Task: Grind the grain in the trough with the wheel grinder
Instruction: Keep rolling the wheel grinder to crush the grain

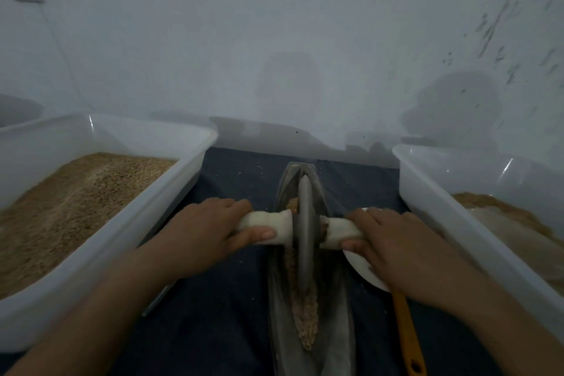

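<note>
At the left edge of the dark blue cloth (213, 314) that covers the work surface stands a large translucent plastic tub (100, 256), its long side running toward the white wall (274, 40) behind; it is filled most of the way with brown whole grain (70, 207). Just right of that tub the left hand (204, 229) grips the left handle (268, 224), a pale wrapped bar, with fingers curled over the top and the thumb lying along its near side. The handle runs into the hub of the wheel grinder (305, 229), a thin grey metal disc standing upright on its edge in the middle of the cloth. The disc sits in the groove of the trough (338, 345), a long, narrow, boat-shaped metal vessel whose pointed far end reaches almost to the wall and whose near end runs off the bottom of the view. Crushed grain (306, 320), pale brown and clumped, lies in the groove on the near side of the wheel, and a little shows against the disc on its far left side. On the other side of the disc the right handle (338, 230) is held by the right hand (393, 244), fingers wrapped over it and thumb tucked beneath. Under that hand lies a white dish (363, 275), mostly hidden, and a yellow-handled tool (407, 336) stretches from it toward the near edge. At the right edge stands a second translucent tub (457, 223) holding lighter ground meal (512, 229).
</note>
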The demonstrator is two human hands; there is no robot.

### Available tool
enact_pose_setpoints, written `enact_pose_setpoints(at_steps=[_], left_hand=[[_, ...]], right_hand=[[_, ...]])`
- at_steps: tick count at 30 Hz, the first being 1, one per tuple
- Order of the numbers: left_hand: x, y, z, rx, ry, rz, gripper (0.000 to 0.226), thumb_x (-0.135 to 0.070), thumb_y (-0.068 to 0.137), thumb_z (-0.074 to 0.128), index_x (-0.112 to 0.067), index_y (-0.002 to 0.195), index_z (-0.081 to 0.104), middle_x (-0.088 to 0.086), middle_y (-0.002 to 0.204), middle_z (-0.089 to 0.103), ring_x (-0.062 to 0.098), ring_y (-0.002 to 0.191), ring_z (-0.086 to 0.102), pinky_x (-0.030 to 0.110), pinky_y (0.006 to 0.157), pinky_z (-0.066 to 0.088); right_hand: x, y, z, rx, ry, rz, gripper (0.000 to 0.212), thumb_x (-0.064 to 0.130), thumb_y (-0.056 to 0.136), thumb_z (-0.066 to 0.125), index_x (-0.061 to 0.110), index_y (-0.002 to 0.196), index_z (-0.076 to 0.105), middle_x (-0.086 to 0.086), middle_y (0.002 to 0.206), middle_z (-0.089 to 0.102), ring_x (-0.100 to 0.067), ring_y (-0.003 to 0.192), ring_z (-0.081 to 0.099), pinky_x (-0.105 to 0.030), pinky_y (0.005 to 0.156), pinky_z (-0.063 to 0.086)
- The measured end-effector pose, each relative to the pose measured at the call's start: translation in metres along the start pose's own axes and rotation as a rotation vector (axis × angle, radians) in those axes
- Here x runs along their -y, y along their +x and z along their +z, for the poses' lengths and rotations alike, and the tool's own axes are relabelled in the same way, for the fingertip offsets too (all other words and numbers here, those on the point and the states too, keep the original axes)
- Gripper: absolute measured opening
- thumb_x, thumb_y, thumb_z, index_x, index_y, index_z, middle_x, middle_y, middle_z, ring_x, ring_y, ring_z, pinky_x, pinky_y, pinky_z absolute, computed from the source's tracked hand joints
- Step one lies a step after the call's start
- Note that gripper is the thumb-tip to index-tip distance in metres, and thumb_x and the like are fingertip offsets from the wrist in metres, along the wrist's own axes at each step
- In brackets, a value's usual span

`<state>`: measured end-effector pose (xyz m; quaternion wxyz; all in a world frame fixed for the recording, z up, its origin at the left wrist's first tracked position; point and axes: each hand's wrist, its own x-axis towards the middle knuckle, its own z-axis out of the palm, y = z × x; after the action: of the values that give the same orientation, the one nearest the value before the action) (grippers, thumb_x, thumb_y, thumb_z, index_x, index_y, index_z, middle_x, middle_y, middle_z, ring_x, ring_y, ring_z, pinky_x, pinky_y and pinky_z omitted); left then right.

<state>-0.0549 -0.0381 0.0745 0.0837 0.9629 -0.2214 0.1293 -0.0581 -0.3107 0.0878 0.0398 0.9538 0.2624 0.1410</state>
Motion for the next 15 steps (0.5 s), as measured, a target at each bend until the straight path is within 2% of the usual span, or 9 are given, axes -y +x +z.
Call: enact_pose_setpoints(at_steps=[2,4,6,10,13,15], left_hand=[[0.002,0.013,0.013,-0.107,0.167,-0.040,0.078,-0.079,0.068,-0.007,-0.030,0.102,0.043,-0.010,0.098,0.053,0.010,0.088,0.049,0.027,0.072,0.039],[0.006,0.026,0.022,-0.150,0.218,-0.097,0.079,-0.073,0.069,-0.003,-0.026,0.110,0.045,-0.005,0.107,0.054,0.015,0.098,0.049,0.028,0.071,0.033],[0.011,0.037,0.026,-0.164,0.249,-0.139,0.083,-0.076,0.069,0.000,-0.023,0.112,0.046,-0.003,0.110,0.054,0.018,0.101,0.050,0.030,0.071,0.030],[0.016,0.046,0.024,-0.121,0.248,-0.152,0.080,-0.076,0.073,0.005,-0.023,0.118,0.044,-0.002,0.117,0.053,0.019,0.107,0.049,0.031,0.080,0.036],[0.013,0.033,0.015,-0.083,0.240,-0.053,0.090,-0.084,0.063,-0.011,-0.027,0.107,0.043,-0.006,0.106,0.054,0.014,0.096,0.051,0.029,0.074,0.039],[0.010,0.018,0.006,-0.016,0.126,-0.003,0.081,-0.086,0.065,-0.006,-0.029,0.096,0.042,-0.011,0.093,0.053,0.008,0.081,0.052,0.026,0.070,0.043]], right_hand=[[-0.007,0.014,0.012,-0.045,-0.062,0.031,0.042,0.056,0.092,0.014,0.034,0.119,0.037,0.014,0.106,0.047,-0.007,0.093,0.043,-0.026,0.074,0.024],[-0.014,0.028,0.020,-0.084,-0.090,0.042,0.045,0.055,0.092,0.015,0.031,0.122,0.038,0.011,0.108,0.048,-0.010,0.095,0.044,-0.027,0.077,0.027],[-0.020,0.042,0.023,-0.108,-0.091,0.055,0.043,0.053,0.093,0.020,0.029,0.125,0.038,0.007,0.113,0.050,-0.014,0.100,0.045,-0.029,0.080,0.028],[-0.019,0.050,0.023,-0.107,-0.111,0.091,0.040,0.050,0.096,0.025,0.028,0.128,0.036,0.005,0.117,0.048,-0.016,0.105,0.044,-0.030,0.082,0.027],[-0.013,0.036,0.017,-0.001,-0.060,0.049,0.037,0.053,0.096,0.025,0.030,0.123,0.036,0.007,0.114,0.047,-0.013,0.099,0.043,-0.030,0.080,0.028],[-0.010,0.025,0.003,0.120,0.043,-0.017,0.021,0.055,0.095,0.027,0.037,0.101,0.036,0.014,0.098,0.044,-0.003,0.083,0.039,-0.026,0.071,0.027]])
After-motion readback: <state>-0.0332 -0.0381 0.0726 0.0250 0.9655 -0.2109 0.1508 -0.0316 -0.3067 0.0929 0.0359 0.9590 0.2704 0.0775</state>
